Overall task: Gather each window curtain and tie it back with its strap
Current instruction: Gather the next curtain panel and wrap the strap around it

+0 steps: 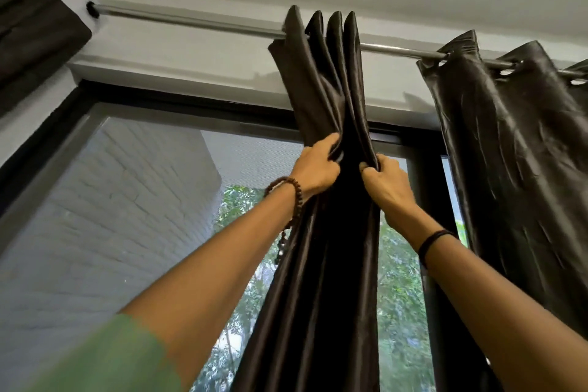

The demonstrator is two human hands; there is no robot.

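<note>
The gathered curtain is dark brown cloth with a satin-like gloss. At its top it is bunched into four tight upright pleats where it hangs on a round, polished metal curtain rod. Below the pleats it falls in long, smooth vertical folds down the middle of the view, in front of the black window frame.

Left of the bundle the rod runs bare to the wall corner, where a matte dark curtain hangs on the adjoining wall. To the right, a short bare stretch of rod separates the bundle from a second curtain, which is spread wider and creased, with its metal eyelets showing.

The left hand grips the bundle's left side, its fingers curled deep into the folds. The right hand pinches the right edge, with thumb and curled fingers closed on the fabric. The hands are near each other, with a strip of cloth between them.

A brown bead bracelet circles the left wrist and a black band the right. A blurred green sleeve covers the left upper arm. Through the fine mesh screen show a white brick wall and green foliage.
</note>
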